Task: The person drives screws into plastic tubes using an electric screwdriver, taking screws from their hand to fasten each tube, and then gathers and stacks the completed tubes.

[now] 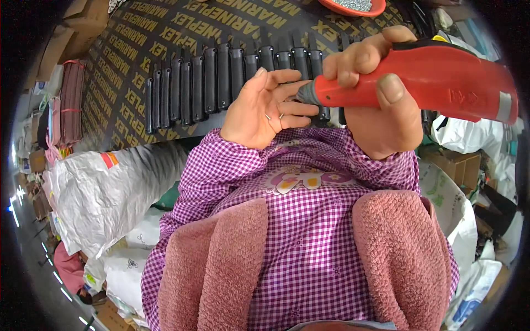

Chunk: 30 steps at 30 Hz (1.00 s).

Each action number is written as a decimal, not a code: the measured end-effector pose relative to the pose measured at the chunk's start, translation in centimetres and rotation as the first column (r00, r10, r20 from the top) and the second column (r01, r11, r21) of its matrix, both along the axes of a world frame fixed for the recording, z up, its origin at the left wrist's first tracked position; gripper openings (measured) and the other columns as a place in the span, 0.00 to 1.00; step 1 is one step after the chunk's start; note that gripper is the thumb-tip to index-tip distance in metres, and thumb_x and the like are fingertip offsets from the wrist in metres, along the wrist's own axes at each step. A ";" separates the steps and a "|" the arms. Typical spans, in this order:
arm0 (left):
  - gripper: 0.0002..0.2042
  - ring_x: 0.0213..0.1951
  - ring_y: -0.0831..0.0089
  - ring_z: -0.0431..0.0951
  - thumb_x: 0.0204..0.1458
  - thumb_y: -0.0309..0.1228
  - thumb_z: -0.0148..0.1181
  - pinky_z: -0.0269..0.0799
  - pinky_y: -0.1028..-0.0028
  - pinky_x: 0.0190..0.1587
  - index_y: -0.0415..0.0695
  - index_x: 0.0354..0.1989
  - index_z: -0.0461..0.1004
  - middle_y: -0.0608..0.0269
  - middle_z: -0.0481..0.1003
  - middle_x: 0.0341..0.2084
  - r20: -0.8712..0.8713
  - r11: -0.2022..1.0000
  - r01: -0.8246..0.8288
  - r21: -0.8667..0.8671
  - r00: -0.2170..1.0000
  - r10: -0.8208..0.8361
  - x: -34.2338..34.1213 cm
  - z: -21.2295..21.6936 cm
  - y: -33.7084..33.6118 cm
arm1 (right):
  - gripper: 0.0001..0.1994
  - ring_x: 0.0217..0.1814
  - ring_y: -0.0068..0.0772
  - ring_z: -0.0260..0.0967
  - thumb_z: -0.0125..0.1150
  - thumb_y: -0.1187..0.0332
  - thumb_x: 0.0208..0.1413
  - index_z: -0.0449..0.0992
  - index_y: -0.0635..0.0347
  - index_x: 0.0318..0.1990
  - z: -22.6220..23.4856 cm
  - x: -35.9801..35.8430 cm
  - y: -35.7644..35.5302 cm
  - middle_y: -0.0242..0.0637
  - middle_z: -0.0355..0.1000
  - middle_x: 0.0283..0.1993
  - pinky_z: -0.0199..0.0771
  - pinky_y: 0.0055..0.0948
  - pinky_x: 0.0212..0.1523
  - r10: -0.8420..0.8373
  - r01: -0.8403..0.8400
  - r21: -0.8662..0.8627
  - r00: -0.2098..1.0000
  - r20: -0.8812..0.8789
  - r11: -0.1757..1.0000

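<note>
My right hand [386, 105] is wrapped round a red electric screwdriver [441, 80], which lies level with its grey collar pointing left. The collar's tip reaches the fingers of my left hand [251, 113], so the bit itself is mostly hidden. That left hand is turned palm up, its fingers spread, and a few small screws [281, 116] rest loose on it. Just beyond both hands, several slim black handles [210, 80] lie side by side in a row on the dark printed board [110, 105]. Part of the row is covered by my left hand and the screwdriver.
A red bowl [380, 9] of small silvery pieces sits at the far edge. Reddish-brown stacked bundles [72, 105] stand on the left, above a white sack [99, 193]. A cardboard box [455, 165] is on the right. Someone in pink [69, 270] shows at the lower left.
</note>
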State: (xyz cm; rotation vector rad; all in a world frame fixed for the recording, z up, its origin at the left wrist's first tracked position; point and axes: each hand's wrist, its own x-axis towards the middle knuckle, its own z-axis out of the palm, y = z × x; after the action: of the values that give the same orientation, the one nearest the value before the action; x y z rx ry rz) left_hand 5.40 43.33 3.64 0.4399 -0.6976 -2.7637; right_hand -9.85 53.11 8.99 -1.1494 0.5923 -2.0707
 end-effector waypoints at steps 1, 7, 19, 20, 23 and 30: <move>0.25 0.42 0.50 0.77 0.62 0.46 0.35 0.78 0.62 0.42 0.34 0.53 0.61 0.45 0.69 0.48 0.014 1.000 -0.013 0.011 1.000 0.013 0.3 -0.3 -0.1 | 0.25 0.38 0.28 0.62 0.53 0.64 0.50 0.58 0.55 0.57 0.1 0.1 -0.3 0.32 0.65 0.41 0.61 0.42 0.45 0.007 -0.008 -0.015 1.000 -0.020 1.000; 0.20 0.38 0.55 0.79 0.62 0.39 0.39 0.79 0.63 0.41 0.34 0.50 0.65 0.47 0.75 0.38 0.000 0.993 -0.017 0.117 1.000 0.017 1.8 -2.6 -1.0 | 0.26 0.37 0.29 0.62 0.54 0.63 0.48 0.58 0.55 0.56 0.4 1.2 -1.3 0.31 0.65 0.39 0.61 0.42 0.44 -0.038 0.038 0.029 0.999 0.000 0.999; 0.09 0.28 0.68 0.79 0.59 0.25 0.48 0.78 0.76 0.29 0.34 0.44 0.70 0.52 0.76 0.31 -0.062 0.968 -0.036 0.246 0.997 0.053 3.3 -3.5 -1.6 | 0.26 0.36 0.29 0.63 0.54 0.63 0.48 0.59 0.55 0.56 0.5 2.0 -2.4 0.33 0.65 0.39 0.64 0.43 0.42 -0.080 0.081 0.018 0.996 -0.034 0.997; 0.09 0.28 0.68 0.79 0.59 0.25 0.48 0.78 0.76 0.29 0.34 0.44 0.70 0.52 0.76 0.31 -0.063 0.968 -0.035 0.248 0.997 0.052 3.3 -3.5 -1.6 | 0.26 0.36 0.29 0.63 0.54 0.63 0.48 0.59 0.55 0.56 0.5 2.0 -2.4 0.33 0.65 0.39 0.64 0.43 0.42 -0.081 0.082 0.020 0.996 -0.035 0.996; 0.09 0.27 0.69 0.79 0.59 0.26 0.48 0.77 0.76 0.28 0.34 0.43 0.70 0.53 0.76 0.30 -0.034 0.968 -0.049 0.247 0.998 0.059 3.6 -3.7 -1.6 | 0.26 0.36 0.29 0.62 0.54 0.63 0.48 0.59 0.55 0.56 0.5 2.2 -2.6 0.32 0.65 0.39 0.63 0.43 0.42 -0.071 0.072 0.032 0.997 -0.038 0.997; 0.09 0.19 0.75 0.73 0.59 0.30 0.51 0.63 0.83 0.18 0.36 0.41 0.71 0.58 0.75 0.24 0.065 0.982 -0.058 0.179 0.997 0.047 4.3 -3.6 -2.0 | 0.25 0.36 0.29 0.62 0.54 0.63 0.49 0.59 0.54 0.57 0.6 2.8 -3.5 0.32 0.65 0.39 0.62 0.43 0.43 -0.030 0.031 0.058 0.999 -0.026 0.998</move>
State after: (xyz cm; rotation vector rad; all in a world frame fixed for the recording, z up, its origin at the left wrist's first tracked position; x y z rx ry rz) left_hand 9.66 41.28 0.06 0.5725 -0.4421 -2.7850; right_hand -7.07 49.61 9.60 -1.1404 0.6821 -2.0535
